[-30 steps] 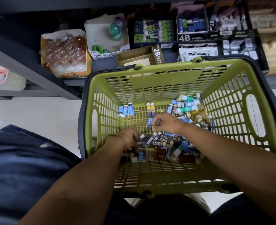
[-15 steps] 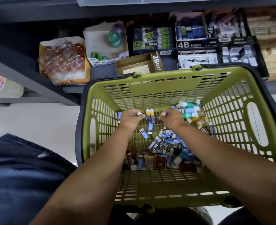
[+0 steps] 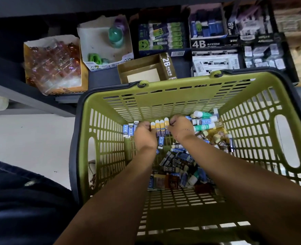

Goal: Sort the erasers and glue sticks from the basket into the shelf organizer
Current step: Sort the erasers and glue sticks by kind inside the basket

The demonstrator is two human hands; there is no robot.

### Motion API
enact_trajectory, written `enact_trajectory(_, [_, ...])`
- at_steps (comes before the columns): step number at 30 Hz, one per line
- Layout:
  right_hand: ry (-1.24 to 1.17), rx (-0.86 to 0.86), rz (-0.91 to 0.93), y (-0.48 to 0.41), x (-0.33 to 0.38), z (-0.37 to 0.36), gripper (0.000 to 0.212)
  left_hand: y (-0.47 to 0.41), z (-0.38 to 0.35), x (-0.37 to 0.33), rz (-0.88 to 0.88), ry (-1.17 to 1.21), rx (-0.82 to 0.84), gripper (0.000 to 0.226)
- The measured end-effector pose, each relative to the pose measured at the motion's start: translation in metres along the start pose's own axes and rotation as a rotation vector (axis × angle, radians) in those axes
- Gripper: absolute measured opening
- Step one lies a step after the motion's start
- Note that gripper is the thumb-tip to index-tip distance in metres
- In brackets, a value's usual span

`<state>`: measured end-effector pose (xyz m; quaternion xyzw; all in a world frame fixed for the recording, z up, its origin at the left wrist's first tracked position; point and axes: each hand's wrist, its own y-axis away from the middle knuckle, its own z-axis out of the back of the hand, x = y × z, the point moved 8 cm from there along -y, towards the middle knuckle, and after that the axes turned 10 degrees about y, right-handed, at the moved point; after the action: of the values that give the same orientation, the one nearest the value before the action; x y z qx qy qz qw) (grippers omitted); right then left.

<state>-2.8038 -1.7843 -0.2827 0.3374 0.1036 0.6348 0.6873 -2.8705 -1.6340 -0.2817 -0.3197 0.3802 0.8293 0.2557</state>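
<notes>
four glue sticks (image 3: 159,127) pinched between left hand (image 3: 145,134) and right hand (image 3: 181,130) in basket (image 3: 163,103).

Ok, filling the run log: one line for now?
stage: gathering | left hand: grips glue sticks | right hand: same | where: basket

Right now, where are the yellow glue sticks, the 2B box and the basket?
yellow glue sticks (image 3: 162,129): head view, body of one middle stick in the row.
2B box (image 3: 166,65): head view, its printed right-hand flap.
basket (image 3: 163,103): head view, slotted far wall.
</notes>
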Motion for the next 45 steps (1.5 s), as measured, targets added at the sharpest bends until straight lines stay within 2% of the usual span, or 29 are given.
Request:
enact_trajectory(7, [0.068, 0.073, 0.046, -0.005, 0.003, 0.0, 0.018, 0.0, 0.002, 0.004, 0.067, 0.024, 0.013, 0.022])
enact_trajectory(10, [0.131, 0.135, 0.154, -0.002, 0.005, 0.001, 0.022, -0.003, 0.001, 0.0, -0.001, -0.048, 0.199, 0.026])
enact_trajectory(13, [0.214, 0.318, 0.297, 0.01, 0.004, -0.003, 0.037, 0.004, 0.006, 0.012, 0.005, -0.181, 0.405, 0.027])
enact_trajectory(16, [0.496, 0.458, 0.483, 0.03, 0.007, -0.009, 0.04, 0.019, 0.011, 0.031, 0.038, -0.243, 0.513, 0.016])
enact_trajectory(18, [0.649, 0.444, 0.571, 0.036, 0.008, -0.011, 0.044, 0.034, 0.008, 0.035, 0.039, -0.308, 0.546, 0.017])
enact_trajectory(21, [0.751, 0.358, 0.632, 0.039, 0.009, -0.013, 0.046, 0.051, 0.008, 0.037, 0.071, -0.412, 0.491, 0.027])
enact_trajectory(25, [0.683, 0.332, 0.605, 0.044, 0.008, -0.016, 0.04, 0.069, -0.002, 0.041, 0.112, -0.25, 0.503, 0.032])
enact_trajectory(28, [0.652, 0.351, 0.568, 0.044, 0.008, -0.02, 0.041, 0.075, -0.007, 0.04, 0.133, -0.14, 0.528, 0.028])
enact_trajectory(32, [0.693, 0.388, 0.57, 0.043, 0.009, -0.023, 0.045, 0.078, -0.014, 0.035, 0.128, -0.134, 0.55, 0.023])
enact_trajectory(36, [0.605, 0.431, 0.563, 0.042, 0.004, -0.02, 0.04, 0.079, -0.019, 0.038, 0.202, -0.118, 0.565, 0.029])
enact_trajectory(40, [0.543, 0.499, 0.54, 0.046, 0.006, -0.014, 0.041, 0.076, -0.016, 0.034, 0.161, -0.128, 0.562, 0.028])
enact_trajectory(45, [0.457, 0.529, 0.508, 0.045, 0.005, -0.008, 0.036, 0.078, -0.017, 0.042, 0.253, -0.046, 0.583, 0.03])
